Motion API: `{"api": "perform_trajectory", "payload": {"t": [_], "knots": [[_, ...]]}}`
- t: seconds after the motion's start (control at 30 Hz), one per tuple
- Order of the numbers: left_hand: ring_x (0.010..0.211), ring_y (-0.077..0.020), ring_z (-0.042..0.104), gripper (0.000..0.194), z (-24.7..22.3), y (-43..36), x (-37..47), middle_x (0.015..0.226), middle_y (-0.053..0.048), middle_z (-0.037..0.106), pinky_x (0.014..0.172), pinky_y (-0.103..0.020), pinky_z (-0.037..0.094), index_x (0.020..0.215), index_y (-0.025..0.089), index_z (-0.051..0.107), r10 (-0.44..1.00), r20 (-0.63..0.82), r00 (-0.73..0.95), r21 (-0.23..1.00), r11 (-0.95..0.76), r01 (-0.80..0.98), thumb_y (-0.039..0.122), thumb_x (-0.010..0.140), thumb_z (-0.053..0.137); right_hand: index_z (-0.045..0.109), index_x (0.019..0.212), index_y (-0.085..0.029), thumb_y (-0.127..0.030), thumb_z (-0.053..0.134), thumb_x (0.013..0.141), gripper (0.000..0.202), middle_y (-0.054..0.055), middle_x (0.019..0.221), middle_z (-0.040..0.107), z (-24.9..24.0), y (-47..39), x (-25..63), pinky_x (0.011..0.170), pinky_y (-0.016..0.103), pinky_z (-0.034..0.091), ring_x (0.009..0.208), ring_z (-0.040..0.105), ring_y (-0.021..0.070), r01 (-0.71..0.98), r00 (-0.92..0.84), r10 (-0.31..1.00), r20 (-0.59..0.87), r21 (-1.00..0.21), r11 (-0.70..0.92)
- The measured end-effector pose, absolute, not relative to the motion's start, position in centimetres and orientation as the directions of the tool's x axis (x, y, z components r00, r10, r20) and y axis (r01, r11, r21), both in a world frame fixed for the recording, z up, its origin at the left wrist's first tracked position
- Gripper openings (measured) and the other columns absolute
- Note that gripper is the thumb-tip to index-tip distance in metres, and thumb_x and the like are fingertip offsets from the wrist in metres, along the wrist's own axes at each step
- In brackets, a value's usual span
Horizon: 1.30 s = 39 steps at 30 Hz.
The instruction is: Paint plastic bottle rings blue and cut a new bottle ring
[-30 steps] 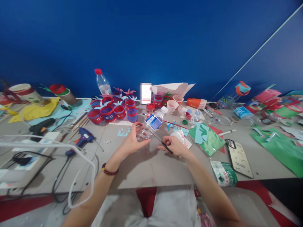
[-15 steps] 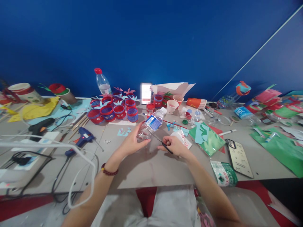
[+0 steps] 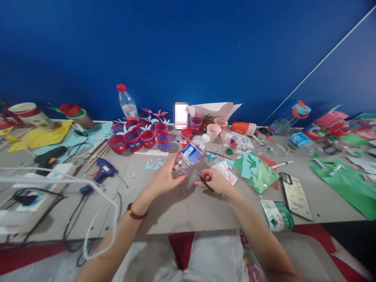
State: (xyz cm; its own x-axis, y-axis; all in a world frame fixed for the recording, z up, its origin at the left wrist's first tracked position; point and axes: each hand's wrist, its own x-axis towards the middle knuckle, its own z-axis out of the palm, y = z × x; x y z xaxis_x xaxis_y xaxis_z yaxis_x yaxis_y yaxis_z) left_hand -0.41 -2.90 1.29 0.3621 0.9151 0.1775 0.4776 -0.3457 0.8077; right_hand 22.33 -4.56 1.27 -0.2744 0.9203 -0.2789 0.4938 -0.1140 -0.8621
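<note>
Between the hands (image 3: 189,181), the bottle (image 3: 192,152) looks clear, blue-labelled.

A dark red beaded bracelet (image 3: 138,214) with a yellow bead circles the left wrist (image 3: 142,203), above pale grey trousers (image 3: 216,254).

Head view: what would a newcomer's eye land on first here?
Probably the cluster of red and purple cups with paper leaves, left of centre against the blue wall. Then the clear bottle with a blue label, in the left hand at the middle, with the black-handled tool in the right hand pointing at it.
</note>
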Motion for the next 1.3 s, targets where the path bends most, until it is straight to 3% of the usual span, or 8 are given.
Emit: {"api": "perform_trajectory", "payload": {"t": [0.17, 0.33, 0.7, 1.03, 1.17, 1.3], "knots": [[0.129, -0.0308, 0.051, 0.083, 1.1, -2.7, -0.5, 0.147, -0.011, 0.046, 0.095, -0.039, 0.049, 0.149, 0.029, 0.024, 0.905, 0.209, 0.369, 0.813, -0.371, 0.449, 0.039, 0.080, 0.068, 0.036, 0.059, -0.022, -0.049, 0.075, 0.064, 0.048, -0.011, 0.045, 0.032, 1.5, -4.6, 22.3, 0.040, 0.019, 0.018, 0.044, 0.028, 0.0054, 0.470, -0.273, 0.914, -0.301, -0.871, -0.146], [0.129, -0.0293, 0.050, 0.069, 1.3, -2.7, -0.5, 0.145, -0.009, 0.049, 0.100, -0.040, 0.048, 0.142, 0.028, 0.040, 0.884, 0.220, 0.412, 0.828, -0.393, 0.401, 0.032, 0.079, 0.068, 0.038, 0.060, -0.021, -0.046, 0.075, 0.065, 0.045, -0.010, 0.047, 0.036, 1.3, -4.7, 22.3, 0.039, 0.018, 0.019, 0.043, 0.031, 0.0051, 0.427, -0.282, 0.904, -0.320, -0.886, -0.180], [0.104, -0.0214, 0.063, 0.057, 1.3, -2.7, -0.1, 0.126, -0.009, 0.058, 0.094, -0.040, 0.052, 0.126, 0.024, 0.047, 0.887, 0.200, 0.416, 0.889, -0.343, 0.303, 0.033, 0.076, 0.073, 0.039, 0.060, -0.021, -0.046, 0.074, 0.067, 0.044, -0.011, 0.042, 0.037, 1.3, -4.9, 22.3, 0.038, 0.017, 0.025, 0.039, 0.032, 0.0050, 0.376, -0.286, 0.910, -0.299, -0.909, -0.181], [0.108, -0.0233, 0.061, 0.065, 1.0, -2.7, -0.1, 0.127, -0.011, 0.056, 0.096, -0.042, 0.048, 0.135, 0.025, 0.039, 0.875, 0.183, 0.448, 0.870, -0.357, 0.341, 0.033, 0.078, 0.069, 0.045, 0.067, -0.021, -0.051, 0.074, 0.066, 0.042, -0.007, 0.047, 0.051, -0.1, -4.0, 22.6, 0.041, 0.020, 0.031, 0.041, 0.043, 0.0082, 0.243, -0.177, 0.969, -0.174, -0.962, -0.128], [0.112, -0.0247, 0.058, 0.069, 0.8, -2.7, 0.0, 0.129, -0.012, 0.055, 0.100, -0.044, 0.046, 0.138, 0.025, 0.036, 0.872, 0.227, 0.433, 0.871, -0.381, 0.310, 0.030, 0.078, 0.070, 0.048, 0.074, -0.022, -0.049, 0.074, 0.067, 0.038, -0.007, 0.052, 0.054, -0.4, -3.8, 22.5, 0.040, 0.020, 0.029, 0.042, 0.041, 0.0083, 0.207, -0.164, 0.967, -0.195, -0.965, -0.160], [0.118, -0.0252, 0.055, 0.073, 0.7, -2.6, 0.0, 0.125, -0.011, 0.058, 0.102, -0.044, 0.044, 0.138, 0.025, 0.040, 0.872, 0.264, 0.412, 0.909, -0.368, 0.196, 0.028, 0.074, 0.075, 0.051, 0.078, -0.021, -0.048, 0.077, 0.063, 0.040, -0.004, 0.063, 0.059, -0.3, -3.7, 22.2, 0.050, 0.023, 0.039, 0.056, 0.052, 0.0118, 0.205, -0.150, 0.975, -0.163, -0.970, -0.131]]}}
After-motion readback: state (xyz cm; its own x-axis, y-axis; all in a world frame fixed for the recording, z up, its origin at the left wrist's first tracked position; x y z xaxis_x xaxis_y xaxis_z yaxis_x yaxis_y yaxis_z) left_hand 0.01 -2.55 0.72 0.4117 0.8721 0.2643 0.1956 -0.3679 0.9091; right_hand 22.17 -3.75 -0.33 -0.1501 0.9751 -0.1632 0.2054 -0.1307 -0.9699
